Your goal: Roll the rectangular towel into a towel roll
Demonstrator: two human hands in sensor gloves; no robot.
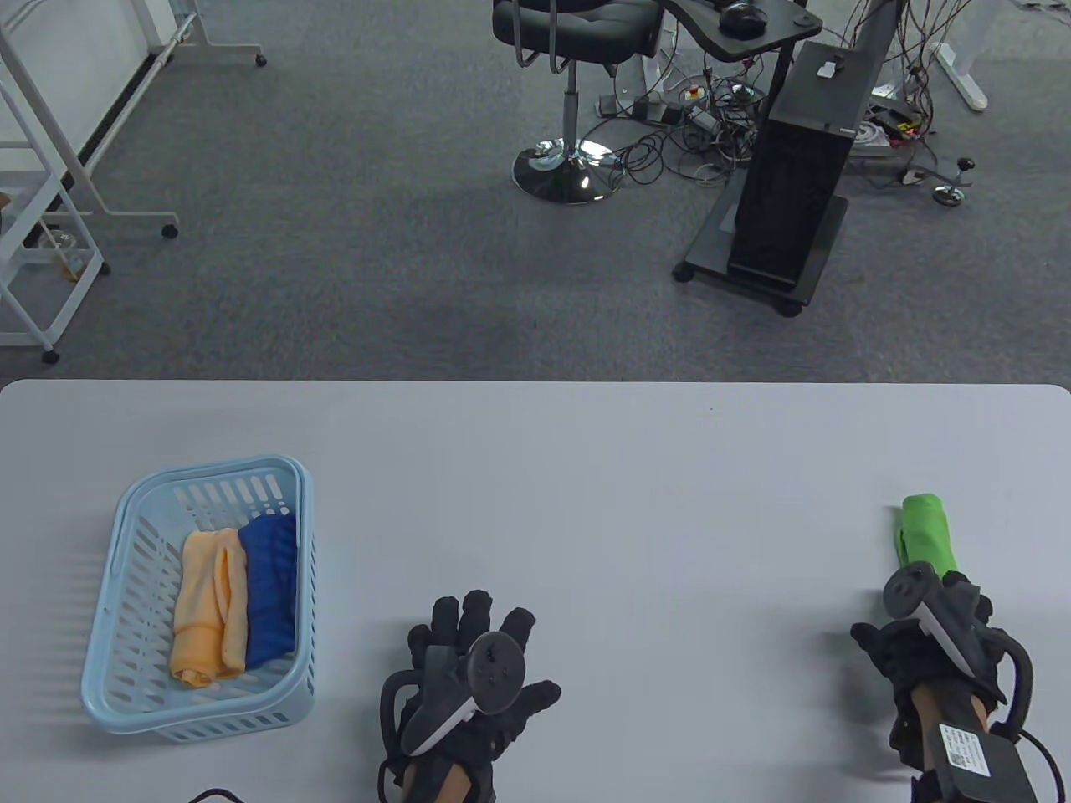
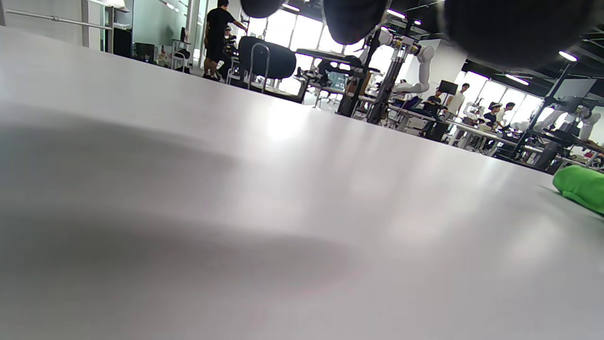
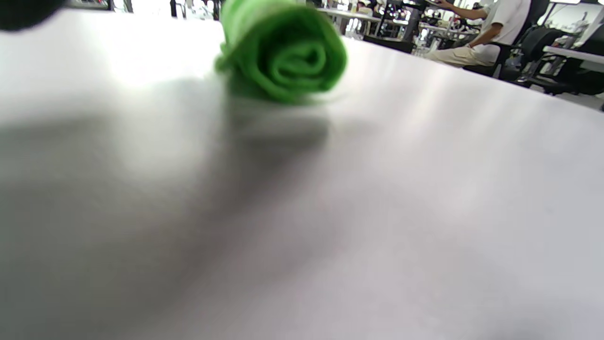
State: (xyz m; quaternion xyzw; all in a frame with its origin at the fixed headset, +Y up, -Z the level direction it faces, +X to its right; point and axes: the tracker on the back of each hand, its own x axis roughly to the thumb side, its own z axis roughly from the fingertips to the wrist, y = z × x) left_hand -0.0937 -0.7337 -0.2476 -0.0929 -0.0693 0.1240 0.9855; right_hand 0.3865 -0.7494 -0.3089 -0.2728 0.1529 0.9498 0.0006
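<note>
A green towel roll [image 1: 926, 535] lies on the grey table [image 1: 586, 502] at the right, pointing away from me. The right wrist view shows its spiral end [image 3: 283, 52] lying free on the table. My right hand [image 1: 912, 636] sits just behind the roll's near end and holds nothing; one fingertip [image 3: 23, 12] shows at that view's top left corner. My left hand [image 1: 481, 644] is at the front middle with fingers spread, empty, low over the table. Its fingertips [image 2: 354, 19] hang in the left wrist view, with the green roll [image 2: 583, 189] at the far right.
A light blue plastic basket [image 1: 209, 473] stands at the front left of the table. It holds an orange towel roll [image 1: 205, 606] and a blue towel roll [image 1: 269, 585] side by side. Beyond the table's far edge are carpet, a chair and a black stand.
</note>
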